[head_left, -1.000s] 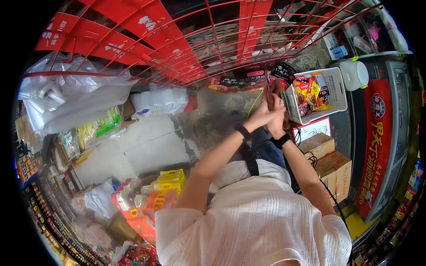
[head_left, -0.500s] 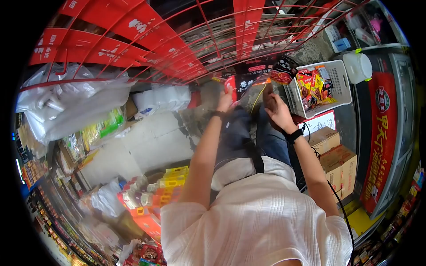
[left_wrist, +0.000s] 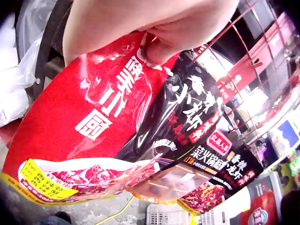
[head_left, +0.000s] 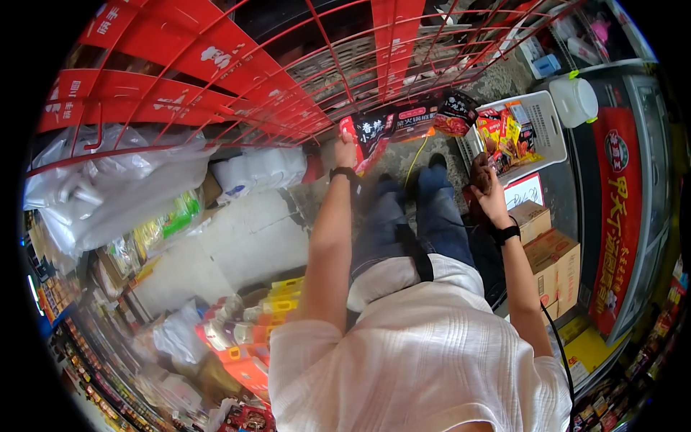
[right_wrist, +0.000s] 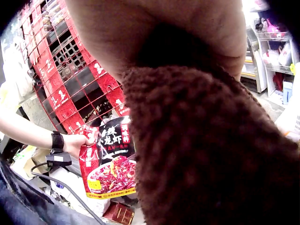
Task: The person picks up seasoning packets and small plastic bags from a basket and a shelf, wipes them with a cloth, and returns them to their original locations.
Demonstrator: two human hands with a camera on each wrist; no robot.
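Observation:
My left hand (head_left: pixel 345 153) pinches the upper edge of a red and black seasoning packet (head_left: pixel 372 137) with a picture of red food on it. In the left wrist view the thumb (left_wrist: pixel 159 50) presses on the packet's glossy front. Beside it along the wire rack stand another black packet (head_left: pixel 417 121) and a further black and red one (head_left: pixel 455 115). My right hand (head_left: pixel 495 200) grips a dark brown fuzzy cloth (head_left: pixel 479 173), held off to the right near the white basket. That cloth (right_wrist: pixel 201 145) fills much of the right wrist view.
A red wire rack (head_left: pixel 309 65) rises in front. On the right are a white plastic basket (head_left: pixel 553 147) of small packets, cardboard boxes (head_left: pixel 553 266) and a freezer (head_left: pixel 633 209). Plastic bags (head_left: pixel 108 173) lie at left. A black cable (head_left: pixel 551 331) runs by the right arm.
Both hands were together at the brown cloth. They have parted: the left moved left and took hold of the packet, while the right carried the cloth right and toward the body.

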